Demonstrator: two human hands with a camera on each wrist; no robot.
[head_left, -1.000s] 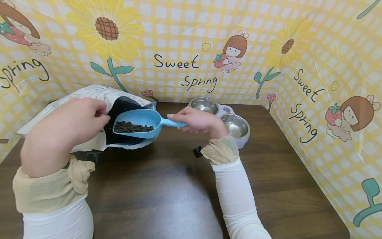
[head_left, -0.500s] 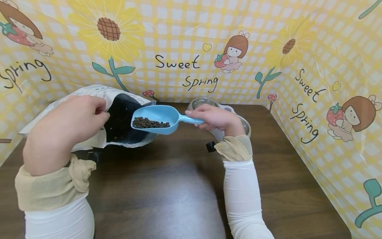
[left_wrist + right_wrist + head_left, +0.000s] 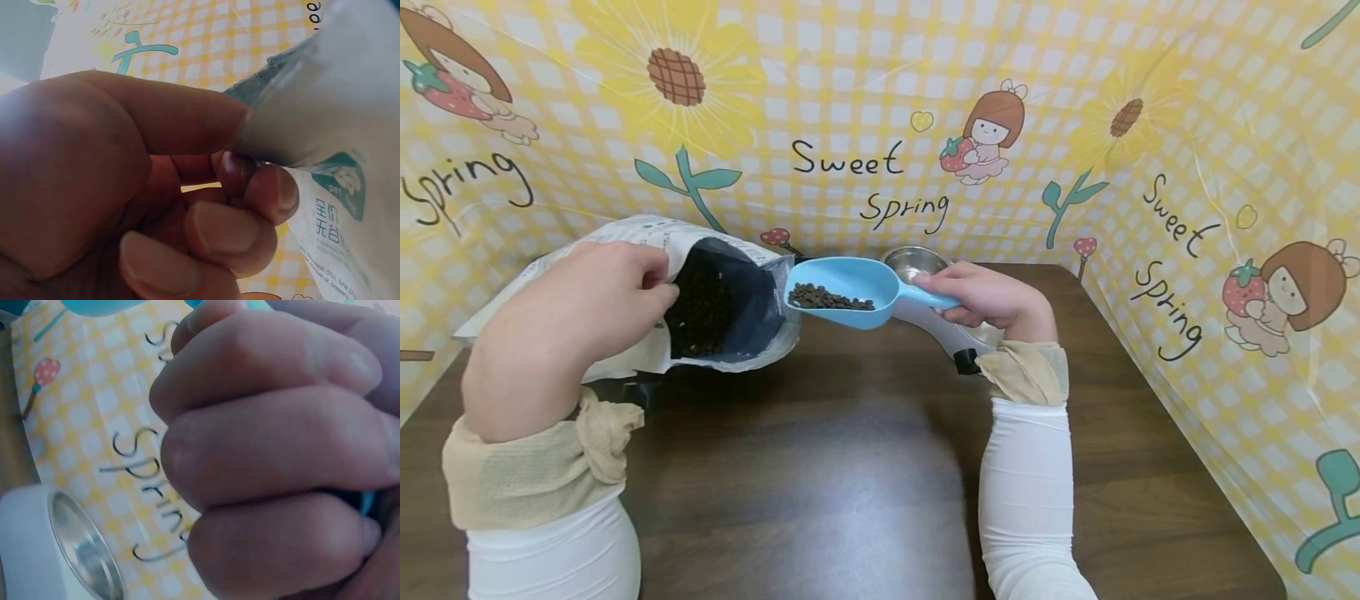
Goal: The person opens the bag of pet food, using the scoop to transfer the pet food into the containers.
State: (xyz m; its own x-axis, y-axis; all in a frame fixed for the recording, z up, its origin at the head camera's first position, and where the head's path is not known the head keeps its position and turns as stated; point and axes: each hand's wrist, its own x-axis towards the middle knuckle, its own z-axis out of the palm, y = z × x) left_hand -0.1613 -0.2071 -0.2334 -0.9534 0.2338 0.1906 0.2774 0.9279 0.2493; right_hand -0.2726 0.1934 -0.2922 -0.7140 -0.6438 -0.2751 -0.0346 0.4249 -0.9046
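Observation:
My left hand (image 3: pixel 598 308) pinches the edge of a white pet food bag (image 3: pixel 647 229); in the left wrist view thumb and fingertips meet on the bag's printed film (image 3: pixel 337 94). The bag lies on its side with its mouth facing right, dark kibble (image 3: pixel 703 304) inside. My right hand (image 3: pixel 992 296) grips the handle of a light blue scoop (image 3: pixel 850 275), fingers curled round it in the right wrist view. Dark brown pellets (image 3: pixel 823 297) lie in the scoop, which is level just right of the bag's mouth.
Behind my right hand stands a white double pet bowl stand with steel bowls (image 3: pixel 913 260); hand and scoop partly cover it. A brown wooden table (image 3: pixel 805 467) lies below. Yellow checked cloth (image 3: pixel 850 83) walls the back and sides.
My right hand has carried the filled scoop rightward out of the bag's mouth, toward the bowl stand. My left hand keeps its pinch on the bag almost unmoved.

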